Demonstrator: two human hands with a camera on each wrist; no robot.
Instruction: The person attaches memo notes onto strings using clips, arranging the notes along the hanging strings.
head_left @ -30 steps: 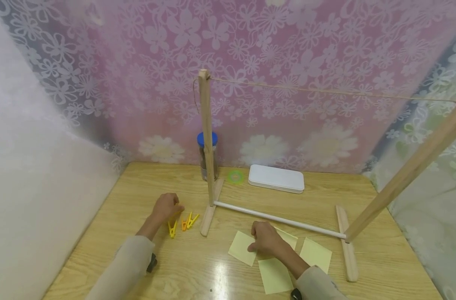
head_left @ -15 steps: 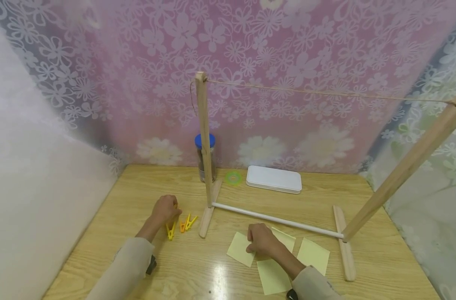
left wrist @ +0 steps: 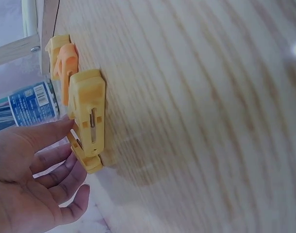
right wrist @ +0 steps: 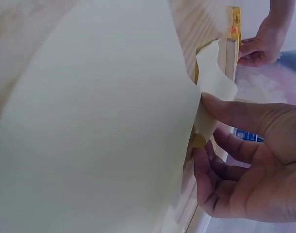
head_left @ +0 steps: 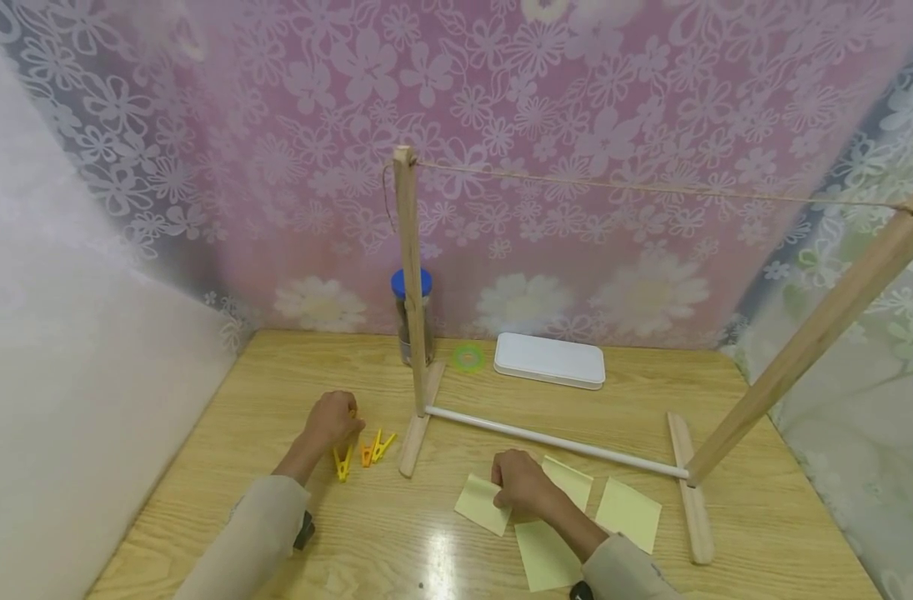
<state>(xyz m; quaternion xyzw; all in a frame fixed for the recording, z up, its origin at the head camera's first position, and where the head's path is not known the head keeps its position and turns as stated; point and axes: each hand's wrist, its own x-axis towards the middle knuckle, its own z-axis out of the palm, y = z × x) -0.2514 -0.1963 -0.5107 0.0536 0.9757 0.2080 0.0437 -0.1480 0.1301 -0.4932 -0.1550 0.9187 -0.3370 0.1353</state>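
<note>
My left hand [head_left: 334, 421] pinches the upper end of a yellow clothespin [head_left: 343, 467] that stands on the table; the left wrist view shows the thumb and fingers at the clothespin's edge. Just beyond it are an orange clothespin [left wrist: 66, 65] and another yellow clothespin [left wrist: 59, 42]. Over the yellow sticky notes, my right hand [head_left: 524, 483] holds the raised edge of the leftmost sticky note [head_left: 480, 507] between thumb and fingers. In the right wrist view that note [right wrist: 213, 73] bends upward by the thumb, while a nearer note [right wrist: 94, 121] fills much of the picture.
Further sticky notes [head_left: 629, 515] lie around the right hand. Behind them stands a wooden frame [head_left: 414, 292] with a white bottom rod [head_left: 554, 439] and a string [head_left: 651, 188] across its top. A blue-lidded jar [head_left: 403, 333] and a white case [head_left: 549, 360] stand at the back.
My right hand has shifted slightly left, and the leftmost sticky note's edge now curls up at the fingers. My left hand has hardly moved. The head view has shifted slightly.
</note>
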